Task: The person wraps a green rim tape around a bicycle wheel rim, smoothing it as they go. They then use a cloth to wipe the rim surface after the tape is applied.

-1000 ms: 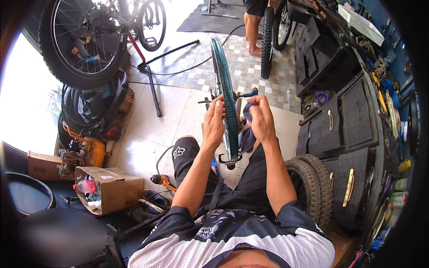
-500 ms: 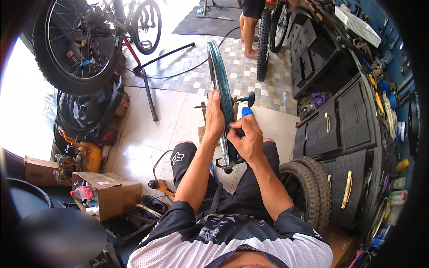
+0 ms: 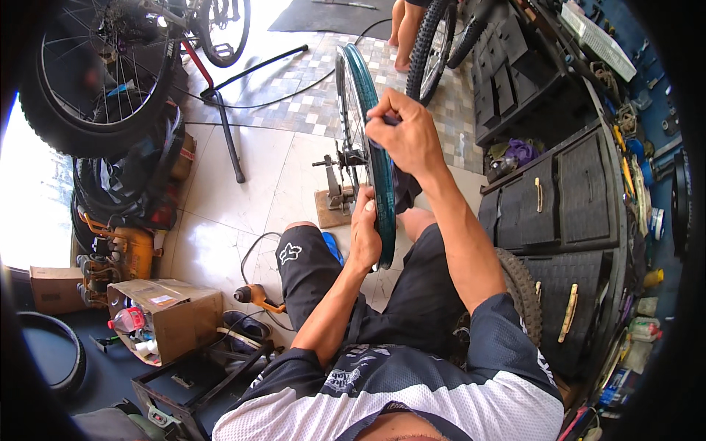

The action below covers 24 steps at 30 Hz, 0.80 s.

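A teal bicycle wheel rim [image 3: 365, 95] stands upright in a truing stand [image 3: 340, 184] in front of me, seen edge-on. My left hand [image 3: 365, 231] grips the lower near part of the rim. My right hand [image 3: 404, 136] is closed on the rim's upper near side, pinching a dark strip or cloth [image 3: 403, 187] that hangs down beside the rim. I sit with dark shorts on, knees either side of the stand.
A bicycle [image 3: 110, 66] on a repair stand [image 3: 224, 125] stands at left above a pile of tyres [image 3: 125, 184]. A cardboard box [image 3: 165, 316] and an orange tool [image 3: 257, 295] lie lower left. Black cabinets [image 3: 559, 206] and a knobby tyre [image 3: 522, 290] are at right. Another person's legs [image 3: 404, 33] stand beyond.
My right hand has moved up from the hub area to the upper rim. My left hand has slid down to the lower rim. The view has come closer to the wheel.
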Each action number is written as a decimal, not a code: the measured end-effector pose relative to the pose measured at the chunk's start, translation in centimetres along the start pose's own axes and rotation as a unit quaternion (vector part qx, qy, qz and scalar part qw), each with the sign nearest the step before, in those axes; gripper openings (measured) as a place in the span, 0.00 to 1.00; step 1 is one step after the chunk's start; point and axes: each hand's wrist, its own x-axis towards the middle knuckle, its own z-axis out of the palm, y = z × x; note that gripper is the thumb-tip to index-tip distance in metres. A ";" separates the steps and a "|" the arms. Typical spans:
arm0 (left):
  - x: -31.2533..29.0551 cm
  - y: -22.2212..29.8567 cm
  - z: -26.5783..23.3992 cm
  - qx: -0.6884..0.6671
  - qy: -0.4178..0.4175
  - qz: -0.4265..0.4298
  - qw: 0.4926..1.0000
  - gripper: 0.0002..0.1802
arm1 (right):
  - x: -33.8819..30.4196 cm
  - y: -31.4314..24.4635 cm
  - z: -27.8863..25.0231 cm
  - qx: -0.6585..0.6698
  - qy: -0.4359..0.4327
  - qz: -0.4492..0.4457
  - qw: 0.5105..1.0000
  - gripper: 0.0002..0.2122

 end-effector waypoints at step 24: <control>-4.9 -7.5 -2.4 0.060 -0.024 0.029 0.997 0.28 | 9.9 2.6 1.1 -0.076 0.001 0.041 0.996 0.19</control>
